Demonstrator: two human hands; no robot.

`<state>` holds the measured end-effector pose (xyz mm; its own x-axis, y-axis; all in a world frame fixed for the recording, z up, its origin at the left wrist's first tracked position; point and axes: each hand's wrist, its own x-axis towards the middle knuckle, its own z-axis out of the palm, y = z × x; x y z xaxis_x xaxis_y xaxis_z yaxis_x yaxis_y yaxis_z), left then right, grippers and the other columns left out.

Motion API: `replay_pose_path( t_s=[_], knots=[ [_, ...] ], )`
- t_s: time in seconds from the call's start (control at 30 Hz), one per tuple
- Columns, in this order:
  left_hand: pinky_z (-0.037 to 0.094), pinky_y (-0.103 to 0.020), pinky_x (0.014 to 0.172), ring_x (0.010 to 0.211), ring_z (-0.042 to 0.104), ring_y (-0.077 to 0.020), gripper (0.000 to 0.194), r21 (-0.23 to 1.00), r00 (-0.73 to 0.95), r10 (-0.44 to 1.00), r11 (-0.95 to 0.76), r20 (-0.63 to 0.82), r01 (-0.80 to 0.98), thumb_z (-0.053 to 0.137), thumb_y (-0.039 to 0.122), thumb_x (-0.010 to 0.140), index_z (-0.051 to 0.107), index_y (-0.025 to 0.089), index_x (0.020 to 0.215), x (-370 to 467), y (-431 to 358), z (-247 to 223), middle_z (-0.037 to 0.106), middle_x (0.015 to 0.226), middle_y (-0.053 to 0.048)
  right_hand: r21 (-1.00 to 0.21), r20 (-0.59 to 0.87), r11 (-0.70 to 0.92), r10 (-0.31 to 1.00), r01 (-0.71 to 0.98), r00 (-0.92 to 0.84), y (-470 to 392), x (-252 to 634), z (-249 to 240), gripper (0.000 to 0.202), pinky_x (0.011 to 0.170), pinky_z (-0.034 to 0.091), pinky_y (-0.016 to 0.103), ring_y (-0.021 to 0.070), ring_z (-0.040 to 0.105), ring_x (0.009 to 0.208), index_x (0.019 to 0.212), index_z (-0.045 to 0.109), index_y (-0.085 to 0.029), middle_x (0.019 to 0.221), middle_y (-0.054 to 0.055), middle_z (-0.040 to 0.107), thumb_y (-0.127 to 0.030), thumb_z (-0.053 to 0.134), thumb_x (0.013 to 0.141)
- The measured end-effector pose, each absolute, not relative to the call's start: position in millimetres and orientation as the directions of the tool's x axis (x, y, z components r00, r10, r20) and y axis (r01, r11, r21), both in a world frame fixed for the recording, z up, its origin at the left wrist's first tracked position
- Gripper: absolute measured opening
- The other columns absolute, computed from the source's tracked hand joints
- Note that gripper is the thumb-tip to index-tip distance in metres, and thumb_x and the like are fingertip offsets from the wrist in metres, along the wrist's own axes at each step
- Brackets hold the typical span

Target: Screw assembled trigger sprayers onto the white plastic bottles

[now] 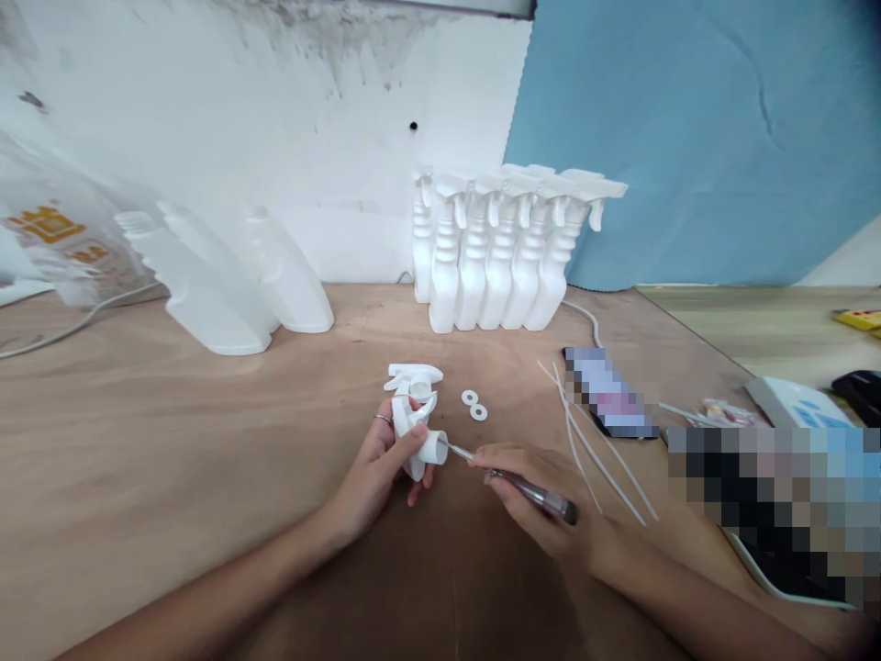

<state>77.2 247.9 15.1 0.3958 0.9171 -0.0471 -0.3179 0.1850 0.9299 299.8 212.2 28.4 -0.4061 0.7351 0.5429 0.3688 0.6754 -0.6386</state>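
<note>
My left hand (377, 459), a ring on one finger, is closed around a white trigger spray head (407, 418). Its round collar (435, 447) faces right. In my right hand (529, 487) is a screwdriver (540, 500) with a translucent, dark-ended handle. The thin shaft points left, its tip at the collar's opening; how deep it reaches I cannot tell. Just behind my left hand lies another white spray head (417, 375), partly overlapped by the held one. Two flat white washers (474, 406) rest on the table beyond the screwdriver.
Several assembled spray bottles (496, 275) stand by the wall. Bottles without heads (227, 294) and a plastic bag (61, 239) are at the left. Thin white tubes (585, 441) lie right of my right hand, near a phone (609, 390). Blurred-out items (777, 505) sit farther right.
</note>
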Motion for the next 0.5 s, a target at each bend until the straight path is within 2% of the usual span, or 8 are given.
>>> replay_pose_path(
  t_s=[0.1, 0.17, 0.2, 0.3, 0.4, 0.5],
  knots=[
    [0.027, -0.012, 0.035, 0.044, 0.046, -0.0084, 0.035, 0.945, 0.444, 0.892, 0.21, -0.081, -0.25, 0.059, 0.043, 0.094, 0.041, 0.023, 0.116, 75, 247, 14, 0.055, 0.064, 0.005, -0.851, 0.389, 0.475, 0.857, 0.225, -0.337, 213, 301, 23, 0.02, 0.065, 0.055, 0.028, 0.0161, 0.069, 0.074, 0.111, 0.069, -0.024, 0.09, 0.004, 0.074, -0.022, 0.053, 0.098],
    [0.024, -0.012, 0.035, 0.04, 0.041, -0.0057, 0.033, 0.941, 0.466, 0.876, 0.253, -0.123, -0.227, 0.059, 0.041, 0.093, 0.043, 0.022, 0.115, 72, 248, 14, 0.054, 0.064, 0.006, -0.958, 0.268, 0.287, 0.908, 0.011, -0.323, 216, 301, 20, 0.02, 0.054, 0.052, 0.026, 0.016, 0.068, 0.068, 0.105, 0.071, -0.022, 0.087, 0.005, 0.074, -0.028, 0.054, 0.099],
    [0.025, -0.013, 0.035, 0.039, 0.039, -0.0049, 0.032, 0.933, 0.475, 0.868, 0.278, -0.142, -0.229, 0.06, 0.039, 0.092, 0.044, 0.022, 0.115, 71, 248, 14, 0.053, 0.065, 0.006, -0.974, 0.225, 0.201, 0.919, -0.104, -0.325, 217, 300, 19, 0.02, 0.051, 0.051, 0.026, 0.0168, 0.069, 0.068, 0.103, 0.072, -0.021, 0.087, 0.006, 0.074, -0.031, 0.055, 0.099],
    [0.026, -0.014, 0.033, 0.037, 0.035, -0.0046, 0.03, 0.902, 0.473, 0.866, 0.323, -0.16, -0.286, 0.06, 0.035, 0.089, 0.047, 0.022, 0.112, 70, 250, 12, 0.051, 0.067, 0.007, -0.946, 0.173, 0.062, 0.927, -0.319, -0.332, 220, 295, 18, 0.021, 0.06, 0.056, 0.031, 0.0196, 0.072, 0.072, 0.099, 0.072, -0.019, 0.086, 0.007, 0.076, -0.032, 0.056, 0.099],
    [0.023, -0.014, 0.033, 0.037, 0.036, -0.0047, 0.024, 0.891, 0.446, 0.881, 0.322, -0.159, -0.319, 0.057, 0.035, 0.09, 0.047, 0.022, 0.107, 70, 252, 10, 0.05, 0.067, 0.006, -0.947, 0.2, 0.094, 0.921, -0.307, -0.334, 219, 291, 19, 0.018, 0.08, 0.056, 0.039, 0.0208, 0.073, 0.083, 0.104, 0.072, -0.021, 0.091, 0.007, 0.077, -0.029, 0.056, 0.099],
    [0.017, -0.014, 0.033, 0.036, 0.039, -0.0044, 0.022, 0.883, 0.446, 0.879, 0.334, -0.166, -0.33, 0.056, 0.039, 0.092, 0.048, 0.02, 0.099, 70, 252, 12, 0.05, 0.068, 0.005, -0.945, 0.209, 0.101, 0.919, -0.311, -0.335, 217, 288, 20, 0.019, 0.084, 0.053, 0.04, 0.0213, 0.072, 0.088, 0.108, 0.071, -0.022, 0.097, 0.007, 0.077, -0.032, 0.059, 0.098]
  ],
)
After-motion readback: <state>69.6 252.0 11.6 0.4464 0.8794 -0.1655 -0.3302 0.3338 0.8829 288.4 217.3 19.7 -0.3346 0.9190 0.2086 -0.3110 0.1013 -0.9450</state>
